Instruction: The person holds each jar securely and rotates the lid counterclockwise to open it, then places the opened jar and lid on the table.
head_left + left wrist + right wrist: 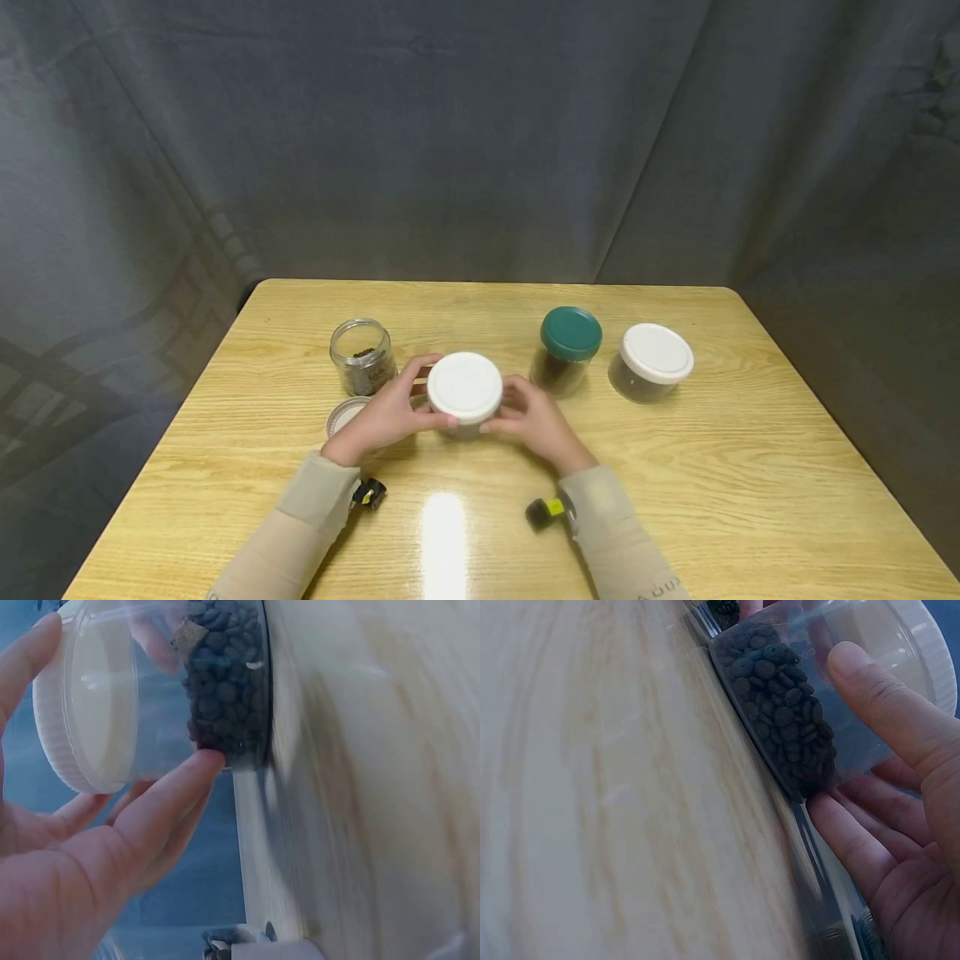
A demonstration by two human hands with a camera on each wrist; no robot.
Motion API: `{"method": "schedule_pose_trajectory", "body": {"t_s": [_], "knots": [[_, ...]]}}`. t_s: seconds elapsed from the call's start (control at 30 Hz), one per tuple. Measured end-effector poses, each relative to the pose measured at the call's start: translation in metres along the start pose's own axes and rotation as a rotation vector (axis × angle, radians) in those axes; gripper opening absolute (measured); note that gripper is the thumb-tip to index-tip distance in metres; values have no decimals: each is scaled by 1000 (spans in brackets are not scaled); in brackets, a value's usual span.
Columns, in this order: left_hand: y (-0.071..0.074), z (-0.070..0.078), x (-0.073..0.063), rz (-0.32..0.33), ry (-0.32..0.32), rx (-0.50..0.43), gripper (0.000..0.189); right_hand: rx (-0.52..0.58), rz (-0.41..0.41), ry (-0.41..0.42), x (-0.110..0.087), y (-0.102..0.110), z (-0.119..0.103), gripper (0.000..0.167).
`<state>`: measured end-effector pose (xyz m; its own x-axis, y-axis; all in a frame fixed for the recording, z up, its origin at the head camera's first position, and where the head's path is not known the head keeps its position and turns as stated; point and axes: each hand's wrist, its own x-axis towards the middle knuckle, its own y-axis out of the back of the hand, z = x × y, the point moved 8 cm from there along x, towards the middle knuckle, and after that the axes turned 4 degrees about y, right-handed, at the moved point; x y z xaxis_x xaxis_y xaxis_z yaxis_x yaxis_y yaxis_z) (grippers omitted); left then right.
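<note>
Both hands hold a clear jar (161,712) with a white ribbed lid (465,386), near the middle of the table. Dark round pellets (780,712) fill its lower part, and one tan piece (189,634) shows among them. From the left, my left hand (390,415) grips it, thumb at the lid and fingers along the side. My right hand (538,422) curls around the opposite side, its thumb (877,694) on the clear wall and a fingertip by the base. The jar stands upright, its base right at the tabletop.
An uncapped glass jar (366,367) with dark bits stands just left of my left hand. Partly behind that wrist lies a loose lid (343,412). To the right are a green-lidded jar (571,333) and another white-lidded jar (651,367). A dark curtain (450,150) hangs behind the wooden table (750,467).
</note>
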<state>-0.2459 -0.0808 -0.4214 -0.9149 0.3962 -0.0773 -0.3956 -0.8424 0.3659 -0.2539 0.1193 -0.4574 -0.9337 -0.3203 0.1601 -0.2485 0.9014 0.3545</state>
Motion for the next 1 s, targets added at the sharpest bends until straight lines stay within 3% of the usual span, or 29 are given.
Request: {"method": "schedule_pose_trajectory", "body": {"t_s": [0.37, 0.73, 0.87, 1.0], "knots": [[-2, 0, 0, 82, 27, 9, 93, -3, 2, 10, 0, -1, 0, 64], [-3, 1, -1, 80, 45, 7, 103, -1, 2, 14, 0, -1, -1, 66], [-2, 5, -3, 79, 26, 64, 107, -8, 2, 12, 0, -1, -2, 66], [-1, 17, -6, 121, -81, 215, 98, -8, -4, 11, 0, -1, -3, 65]]}}
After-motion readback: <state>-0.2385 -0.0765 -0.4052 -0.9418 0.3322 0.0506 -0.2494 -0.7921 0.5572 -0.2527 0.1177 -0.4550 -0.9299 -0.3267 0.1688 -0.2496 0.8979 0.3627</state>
